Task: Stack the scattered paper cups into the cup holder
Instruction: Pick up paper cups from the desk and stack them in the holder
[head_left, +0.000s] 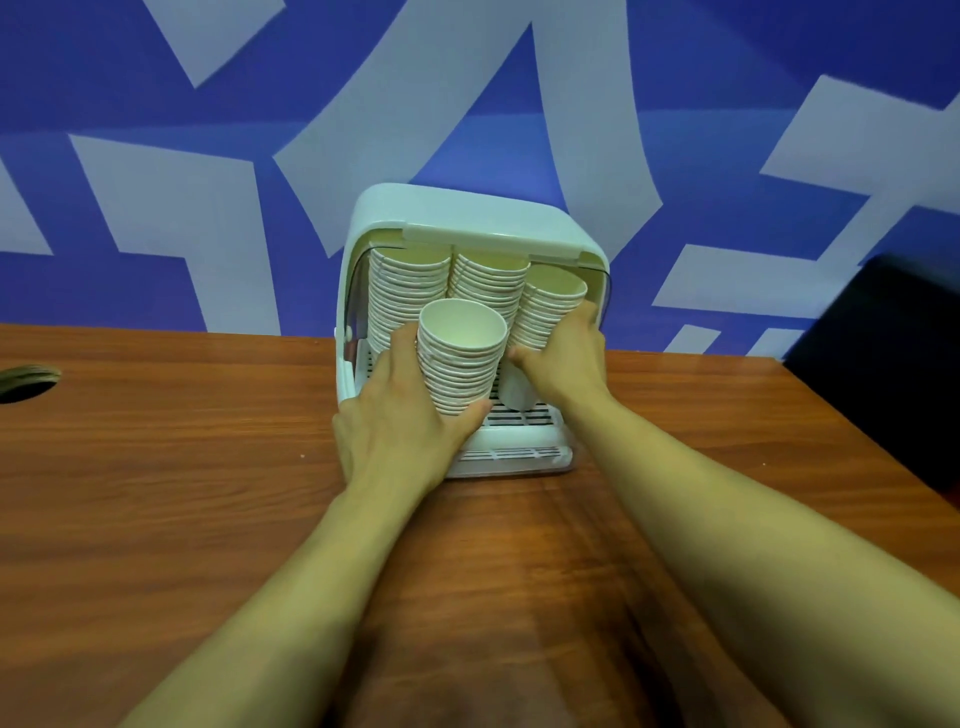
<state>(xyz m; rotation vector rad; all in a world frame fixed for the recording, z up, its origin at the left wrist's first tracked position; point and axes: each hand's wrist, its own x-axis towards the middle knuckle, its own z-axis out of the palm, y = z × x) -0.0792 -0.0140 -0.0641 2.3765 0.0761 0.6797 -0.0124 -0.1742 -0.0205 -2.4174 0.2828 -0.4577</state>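
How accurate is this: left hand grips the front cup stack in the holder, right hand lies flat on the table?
Wrong on the right hand: the head view shows it gripping the right-hand cup stack in the holder, off the table. The left hand does grip the front cup stack.

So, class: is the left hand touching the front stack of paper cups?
Touching. Head view: the left hand curls fingers and thumb round the front stack, no gap.
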